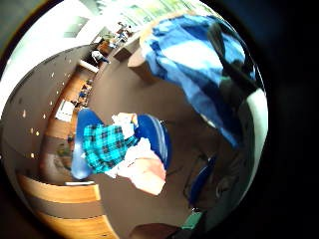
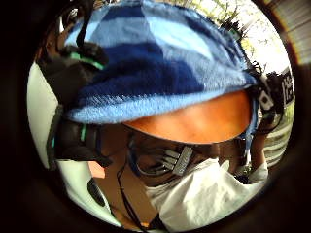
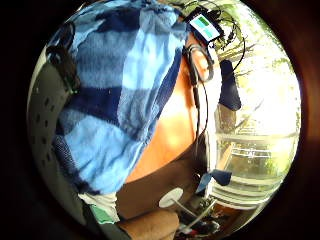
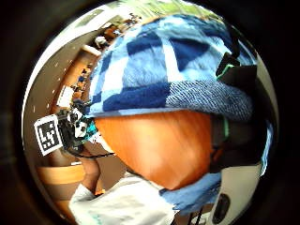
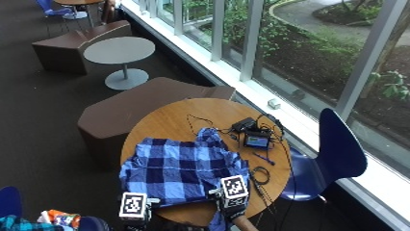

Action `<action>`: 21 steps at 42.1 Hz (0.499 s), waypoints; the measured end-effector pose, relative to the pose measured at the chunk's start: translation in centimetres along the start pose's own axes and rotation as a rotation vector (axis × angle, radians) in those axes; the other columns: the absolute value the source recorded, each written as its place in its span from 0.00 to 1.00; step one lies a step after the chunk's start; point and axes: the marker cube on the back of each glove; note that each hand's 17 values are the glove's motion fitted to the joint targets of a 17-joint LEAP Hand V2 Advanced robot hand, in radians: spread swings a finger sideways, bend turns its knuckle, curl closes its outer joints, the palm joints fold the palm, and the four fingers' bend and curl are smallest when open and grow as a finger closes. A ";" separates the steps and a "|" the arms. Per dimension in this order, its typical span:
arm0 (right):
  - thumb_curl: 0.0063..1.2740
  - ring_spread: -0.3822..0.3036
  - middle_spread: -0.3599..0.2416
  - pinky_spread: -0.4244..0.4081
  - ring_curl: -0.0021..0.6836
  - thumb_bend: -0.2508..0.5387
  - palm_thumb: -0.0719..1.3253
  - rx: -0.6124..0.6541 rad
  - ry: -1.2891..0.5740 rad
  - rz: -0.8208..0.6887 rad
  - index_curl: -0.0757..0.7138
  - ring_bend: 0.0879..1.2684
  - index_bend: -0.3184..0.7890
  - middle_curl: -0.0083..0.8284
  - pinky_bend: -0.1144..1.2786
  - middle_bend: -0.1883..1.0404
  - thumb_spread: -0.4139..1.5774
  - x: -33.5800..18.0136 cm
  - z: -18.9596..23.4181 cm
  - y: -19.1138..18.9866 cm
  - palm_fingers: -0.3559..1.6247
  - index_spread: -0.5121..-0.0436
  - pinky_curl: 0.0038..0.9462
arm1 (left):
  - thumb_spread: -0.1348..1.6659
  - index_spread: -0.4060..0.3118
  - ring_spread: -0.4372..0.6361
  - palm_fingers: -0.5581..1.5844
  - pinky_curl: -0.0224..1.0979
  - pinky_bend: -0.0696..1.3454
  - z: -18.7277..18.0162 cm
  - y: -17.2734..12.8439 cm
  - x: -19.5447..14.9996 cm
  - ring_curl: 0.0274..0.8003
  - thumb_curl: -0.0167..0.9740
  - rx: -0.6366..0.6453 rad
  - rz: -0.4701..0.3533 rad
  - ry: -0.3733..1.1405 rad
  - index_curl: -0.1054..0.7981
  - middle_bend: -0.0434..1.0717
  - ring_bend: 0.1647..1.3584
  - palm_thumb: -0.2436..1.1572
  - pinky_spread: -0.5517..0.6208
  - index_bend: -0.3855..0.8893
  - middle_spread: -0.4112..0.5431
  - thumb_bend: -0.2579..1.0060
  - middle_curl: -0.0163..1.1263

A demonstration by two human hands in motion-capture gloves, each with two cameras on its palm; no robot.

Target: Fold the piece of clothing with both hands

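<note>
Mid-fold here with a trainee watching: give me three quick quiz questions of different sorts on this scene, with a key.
1. True or false: the checked blue shirt lies spread on the round wooden table.
2. Which edge do the left hand and right hand grip? A. far edge B. near edge C. neither
3. Fill in: the chair beside the table is ____.

Key: 1 true; 2 B; 3 blue.

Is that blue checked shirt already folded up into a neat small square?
No, the blue checked shirt lies spread wide across the round wooden table.
</note>
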 end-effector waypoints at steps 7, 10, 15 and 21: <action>0.32 0.19 0.24 0.23 0.52 0.53 0.70 0.083 -0.053 -0.107 0.52 0.38 0.41 0.44 0.45 0.38 0.83 0.7 -2.5 0.2 0.81 0.44 0.36 | 0.70 0.18 0.12 0.81 0.28 0.32 -4.5 0.4 -1.0 0.37 0.36 0.060 -0.043 0.126 0.50 0.33 0.36 0.65 0.30 0.48 0.13 0.25 0.37; 0.32 0.17 0.21 0.19 0.56 0.55 0.72 -0.051 -0.035 -0.189 0.51 0.44 0.39 0.47 0.43 0.44 0.84 1.0 -5.0 1.4 0.85 0.45 0.36 | 0.72 0.15 0.08 0.84 0.29 0.30 -6.3 0.7 -2.0 0.40 0.36 0.042 -0.023 0.125 0.52 0.36 0.37 0.68 0.28 0.49 0.10 0.26 0.40; 0.32 0.15 0.18 0.15 0.60 0.57 0.77 -0.306 -0.039 -0.309 0.50 0.48 0.39 0.50 0.46 0.45 0.84 2.3 -9.6 2.2 0.83 0.44 0.37 | 0.73 0.12 0.05 0.86 0.30 0.27 -9.3 0.9 -3.7 0.45 0.38 -0.072 0.061 0.119 0.55 0.38 0.42 0.74 0.25 0.48 0.07 0.28 0.41; 0.33 0.14 0.16 0.12 0.62 0.55 0.79 -0.495 -0.041 -0.359 0.48 0.50 0.37 0.52 0.48 0.45 0.81 4.5 -13.6 -0.7 0.80 0.42 0.39 | 0.74 0.10 0.03 0.87 0.32 0.27 -11.5 -1.5 -4.6 0.48 0.37 -0.162 0.139 0.048 0.57 0.38 0.46 0.76 0.22 0.46 0.05 0.28 0.42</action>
